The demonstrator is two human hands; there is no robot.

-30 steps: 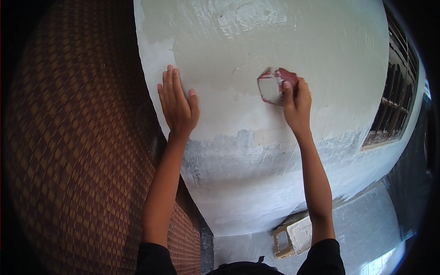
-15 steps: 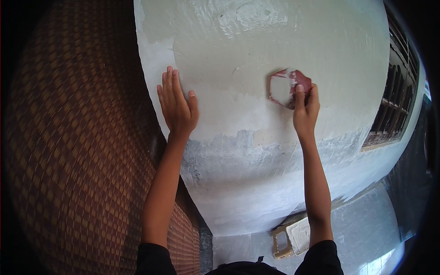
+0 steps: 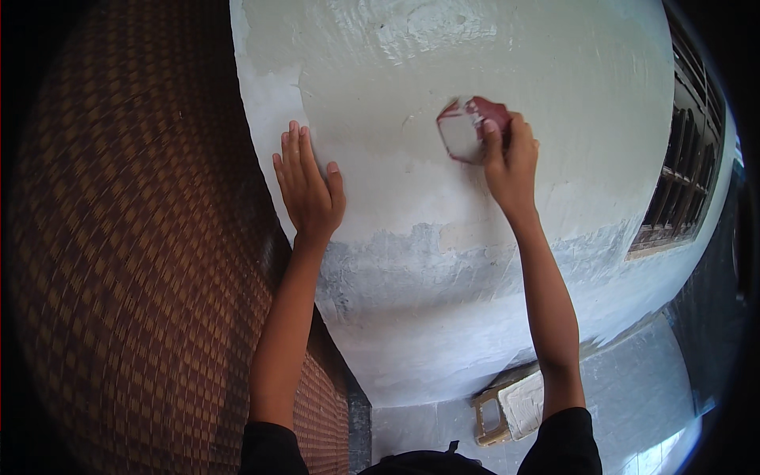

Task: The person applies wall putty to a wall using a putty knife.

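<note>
My left hand (image 3: 309,186) lies flat on the pale plastered wall (image 3: 372,190), fingers stretched out near its left edge. My right hand (image 3: 513,158) pinches a flat, many-sided putty spreader (image 3: 461,133), dark red with grey-white putty over much of its face. The thumb is on the side facing me, while the other fingers are mostly hidden behind. The spreader is held against or very near the wall; I cannot tell if it touches. Around it the coating looks damp and cream-coloured, glossy higher up. Below runs a ragged band of bare grey.
A woven brown panel (image 3: 142,237) rises along the left side. At the right is a dark barred window (image 3: 681,166). Down on the grey tiled floor (image 3: 625,388), a tan stool (image 3: 492,418) carries a board of white putty (image 3: 522,405).
My right hand has moved the spreader up and to the left across the wall. The left hand stays in nearly the same place, flat on the wall.
</note>
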